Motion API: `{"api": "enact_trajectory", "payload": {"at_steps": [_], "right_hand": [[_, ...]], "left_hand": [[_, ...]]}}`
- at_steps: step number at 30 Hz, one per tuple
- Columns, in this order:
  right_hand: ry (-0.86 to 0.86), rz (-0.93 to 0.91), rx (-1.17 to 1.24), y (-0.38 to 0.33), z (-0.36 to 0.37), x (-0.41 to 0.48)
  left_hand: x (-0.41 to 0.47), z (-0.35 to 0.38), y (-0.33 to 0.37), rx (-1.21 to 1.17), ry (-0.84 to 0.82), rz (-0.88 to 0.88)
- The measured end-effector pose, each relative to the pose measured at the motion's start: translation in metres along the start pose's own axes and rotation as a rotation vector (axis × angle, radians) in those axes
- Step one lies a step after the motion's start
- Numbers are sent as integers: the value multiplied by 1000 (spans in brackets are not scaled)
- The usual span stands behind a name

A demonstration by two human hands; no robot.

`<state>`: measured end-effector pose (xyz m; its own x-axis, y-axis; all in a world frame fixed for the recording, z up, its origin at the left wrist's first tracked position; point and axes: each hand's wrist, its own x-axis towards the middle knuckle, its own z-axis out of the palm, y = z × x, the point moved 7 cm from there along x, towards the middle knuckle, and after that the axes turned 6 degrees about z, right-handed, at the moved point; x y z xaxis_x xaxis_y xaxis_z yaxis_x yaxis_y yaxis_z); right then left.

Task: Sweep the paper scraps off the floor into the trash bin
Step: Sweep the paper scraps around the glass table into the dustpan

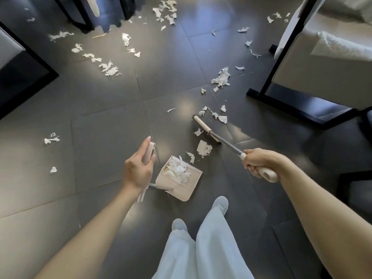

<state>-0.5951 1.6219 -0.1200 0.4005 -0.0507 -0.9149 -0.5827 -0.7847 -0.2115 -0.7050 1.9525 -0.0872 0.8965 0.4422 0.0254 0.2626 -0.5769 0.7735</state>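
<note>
R hand (254, 163) fingers wrapped tight on the cream plastic broom grip (268, 174), grey shaft angled down so the bristle head (205, 129) can drag white torn paper scraps (203, 148) in. L hand (138, 168) closed round the cream dustpan handle (148, 153), steadying the part-filled pink dustpan (178, 177) w/ mouth facing the broom. Most scraps scattered across the dark tile floor (100, 127); no bin in view.

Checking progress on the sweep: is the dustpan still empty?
No, the dustpan already holds a pile of white paper scraps near its back wall, while many more lie scattered on the floor.
</note>
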Motion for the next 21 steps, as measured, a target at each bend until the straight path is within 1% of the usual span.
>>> {"api": "enact_trajectory", "payload": {"at_steps": [5,6,9,12,15,21], "right_hand": [[-77,-20,-213,-9,54,-7],[-101,-10,-208,-7,61,-12],[-221,86,-46,1,68,-34],[-285,132,47,7,52,-53],[-309,123,114,7,30,-64],[-290,85,300,-12,-26,-59]], "left_hand": [[43,18,15,30,-36,21],[50,21,18,25,-38,23],[65,24,23,23,-32,32],[77,25,24,10,-29,30],[86,26,23,-14,-29,22],[120,39,38,-23,-10,53]]}}
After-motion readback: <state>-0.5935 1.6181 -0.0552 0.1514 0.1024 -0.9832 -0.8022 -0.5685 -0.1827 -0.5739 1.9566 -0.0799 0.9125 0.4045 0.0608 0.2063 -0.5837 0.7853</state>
